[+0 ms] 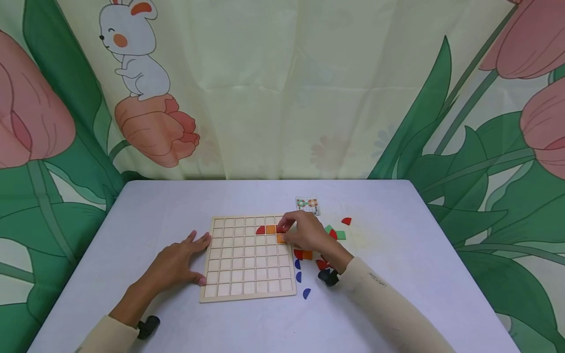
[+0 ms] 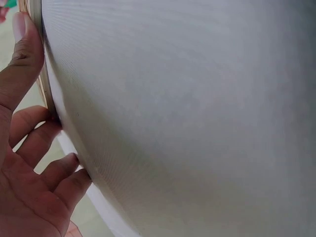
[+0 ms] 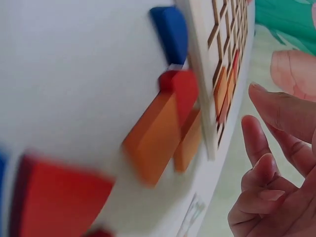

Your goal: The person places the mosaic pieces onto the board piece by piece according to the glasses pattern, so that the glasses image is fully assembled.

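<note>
Left hand [image 1: 178,260], spread, touches one board [image 1: 249,263]; right hand [image 1: 305,230], fingers parted, hovers over its far right corner; three blue half-discs [image 1: 298,277] lie right.

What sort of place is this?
Probably an indoor play corner: a cartoon-rabbit backdrop, a table, and on it a grid board and colored pieces.

- Grid board [image 1: 249,264], lower centre of head view: bare wood, matt
- Orange square [image 3: 157,138], blue half-disc [image 3: 173,37]: smooth, painted look
- Table cover [image 1: 167,208]: smooth matt cloth
- Backdrop [image 1: 282,108], upper frame: printed cloth, faintly creased
- Right sleeve [image 1: 384,301]: matt cloth
</note>
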`<state>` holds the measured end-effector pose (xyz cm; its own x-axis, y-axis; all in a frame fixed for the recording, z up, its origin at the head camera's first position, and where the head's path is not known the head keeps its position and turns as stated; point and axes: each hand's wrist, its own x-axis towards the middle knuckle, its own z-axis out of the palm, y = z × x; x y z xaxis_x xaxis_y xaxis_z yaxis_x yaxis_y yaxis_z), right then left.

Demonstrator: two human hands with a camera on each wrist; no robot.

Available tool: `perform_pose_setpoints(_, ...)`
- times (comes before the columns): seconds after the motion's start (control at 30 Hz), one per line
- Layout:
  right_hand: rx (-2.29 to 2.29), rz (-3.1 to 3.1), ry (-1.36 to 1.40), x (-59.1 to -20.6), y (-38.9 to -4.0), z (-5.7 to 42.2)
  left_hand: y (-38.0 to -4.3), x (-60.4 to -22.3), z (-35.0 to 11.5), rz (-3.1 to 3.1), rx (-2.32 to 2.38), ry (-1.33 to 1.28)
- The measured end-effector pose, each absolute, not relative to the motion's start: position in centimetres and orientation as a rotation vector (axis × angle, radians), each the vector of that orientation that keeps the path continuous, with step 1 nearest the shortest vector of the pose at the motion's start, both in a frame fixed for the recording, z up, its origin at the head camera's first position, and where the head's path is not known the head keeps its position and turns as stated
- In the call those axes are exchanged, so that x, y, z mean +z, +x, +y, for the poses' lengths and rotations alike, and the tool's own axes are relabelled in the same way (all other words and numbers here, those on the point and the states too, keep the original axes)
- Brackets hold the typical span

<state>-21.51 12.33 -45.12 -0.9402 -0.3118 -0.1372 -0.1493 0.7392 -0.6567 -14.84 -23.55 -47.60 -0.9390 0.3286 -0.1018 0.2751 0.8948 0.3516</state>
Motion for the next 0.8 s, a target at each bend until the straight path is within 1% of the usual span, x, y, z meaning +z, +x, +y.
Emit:
perform_pose_setpoints(0.33, -0.955, 2.781, -0.16, -45.7, -20.7, 15.9, -14.7, -47.6, -23.5, 2.899, 0.519, 0.467)
perform_pose_setpoints(0.57, -0.951, 2.782, -0.098, -46.1, -20.5, 18.3, -14.7, -47.6, -23.6, 2.894, 0.517, 0.464)
perform_pose_setpoints(0.8, -0.9, 2.786, -0.116, -46.3, -19.9, 19.3, -14.8, -47.6, -23.5, 2.89, 0.518, 0.452)
